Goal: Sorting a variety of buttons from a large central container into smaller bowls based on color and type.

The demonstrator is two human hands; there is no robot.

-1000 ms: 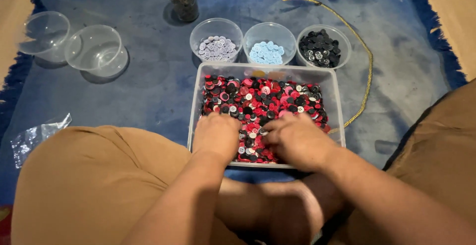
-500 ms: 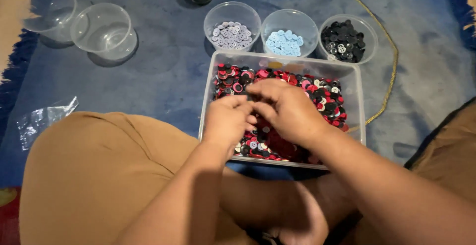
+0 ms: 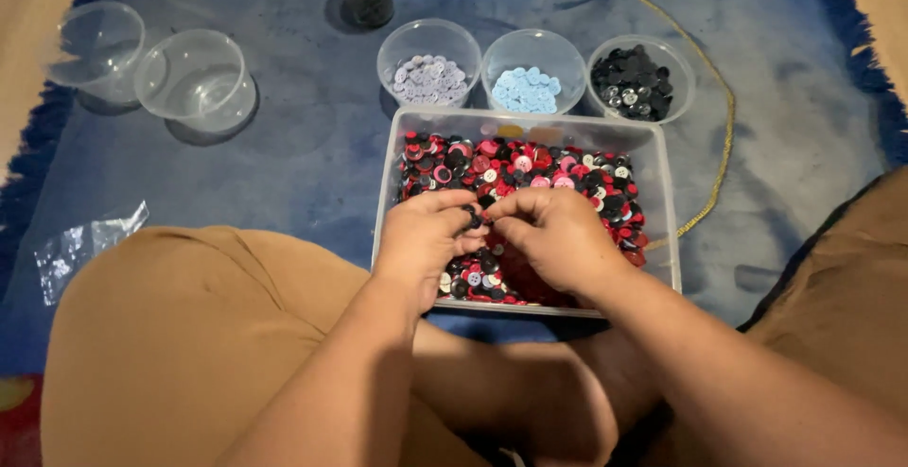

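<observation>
A dark button point(image 3: 470, 213) is pinched by the left hand point(image 3: 427, 235) over the clear tray point(image 3: 662, 193) of mixed buttons, nearer its front wall. The right hand point(image 3: 558, 235) is curled beside it (whether anything is held cannot be told). Only one button is best lifted, kept low over the tray.

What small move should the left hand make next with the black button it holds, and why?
Probably carry it to the bowl of black buttons. The left hand pinches a black button above the mixed bin, beside the right hand. The lilac bowl and light blue bowl each hold a single colour.
</observation>
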